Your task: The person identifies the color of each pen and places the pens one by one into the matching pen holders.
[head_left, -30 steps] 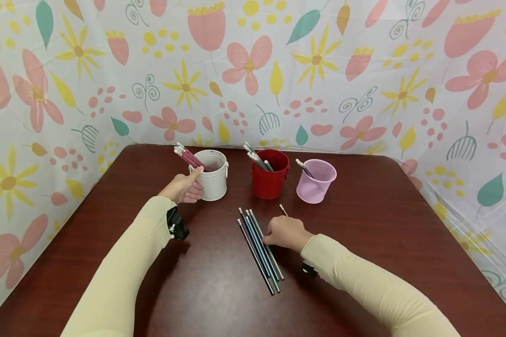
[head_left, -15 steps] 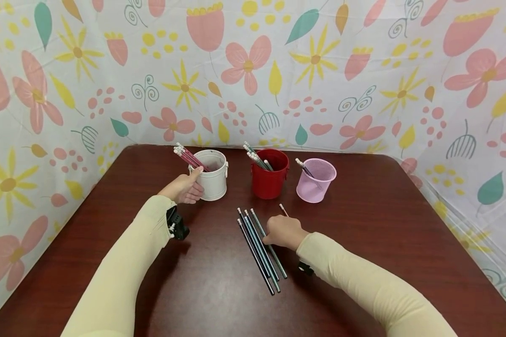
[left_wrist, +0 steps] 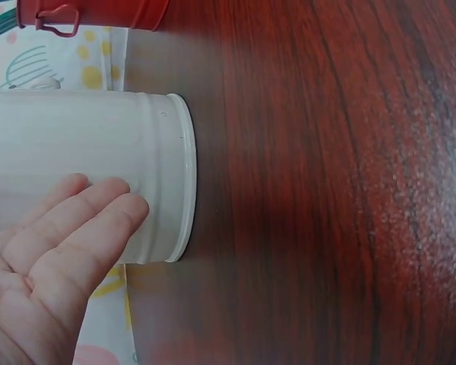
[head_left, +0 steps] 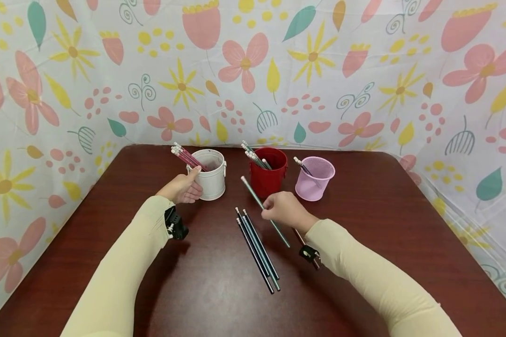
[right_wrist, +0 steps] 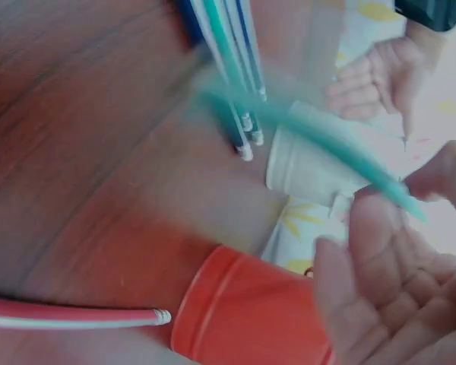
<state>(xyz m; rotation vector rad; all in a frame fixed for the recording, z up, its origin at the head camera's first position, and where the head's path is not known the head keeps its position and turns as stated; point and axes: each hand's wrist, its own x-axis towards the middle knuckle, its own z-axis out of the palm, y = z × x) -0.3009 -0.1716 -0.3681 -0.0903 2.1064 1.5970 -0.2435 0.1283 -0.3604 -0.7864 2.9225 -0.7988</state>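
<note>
A teal-green pencil (head_left: 252,191) slants above the table in the head view, pinched between thumb and fingers of my right hand (head_left: 287,208). Its white eraser end points up toward the red bucket (head_left: 273,180); in the right wrist view the pencil (right_wrist: 327,141) is blurred. My left hand (head_left: 181,188) rests at the side of the white bucket (head_left: 215,185), thumb near its rim. In the left wrist view the left hand's fingers (left_wrist: 83,236) lie straight along the bucket wall. Pink pencils (head_left: 189,157) lean in the white bucket. Several dark and blue pencils (head_left: 259,252) lie before me.
Green pencils (head_left: 255,157) stand in the red bucket. A pink mesh cup (head_left: 314,187) with dark pencils stands to its right. One reddish-brown pencil (head_left: 297,235) lies under my right wrist. A flowered cloth (head_left: 244,107) hangs behind the table.
My right hand has pulled the teal-green pencil away from the pile and raised it toward the red bucket. The reddish-brown pencil is more exposed. My left hand stays at the white bucket.
</note>
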